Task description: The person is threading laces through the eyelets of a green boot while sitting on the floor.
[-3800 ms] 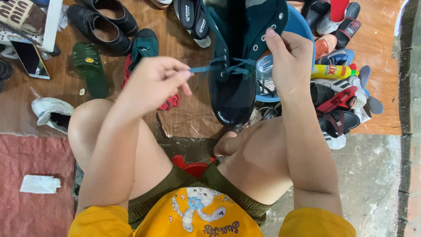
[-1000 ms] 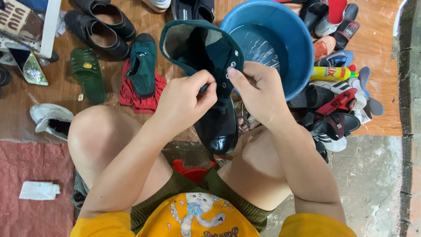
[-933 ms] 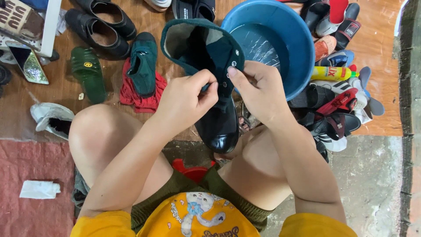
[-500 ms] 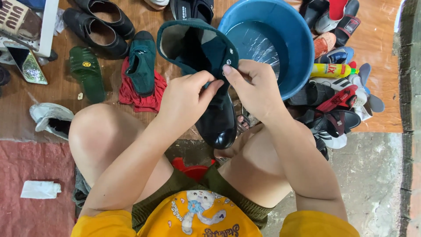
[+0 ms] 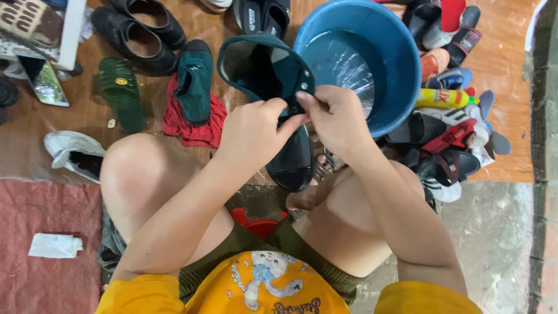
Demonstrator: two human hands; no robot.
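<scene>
I hold a dark green canvas shoe (image 5: 264, 78) with a black rubber toe in front of my knees, its opening facing up. My left hand (image 5: 253, 131) pinches the shoe's eyelet flap from the left. My right hand (image 5: 334, 119) grips the same flap from the right, thumb and fingers closed near the metal eyelets. The fingertips of both hands almost touch. No lace shows in the shoe. Its toe (image 5: 290, 166) points down toward my lap.
A blue basin (image 5: 401, 64) with water stands just right of the shoe. A matching green shoe (image 5: 195, 81) lies on a red cloth (image 5: 192, 131). Black shoes (image 5: 139, 29), a green slipper (image 5: 119, 93) and a pile of sandals (image 5: 453, 145) surround me. A phone (image 5: 43, 81) lies left.
Earlier I was pulling a blue lace out of the shoe with hands apart. Now both hands have come together on the eyelet flap, and the shoe is tilted slightly left.
</scene>
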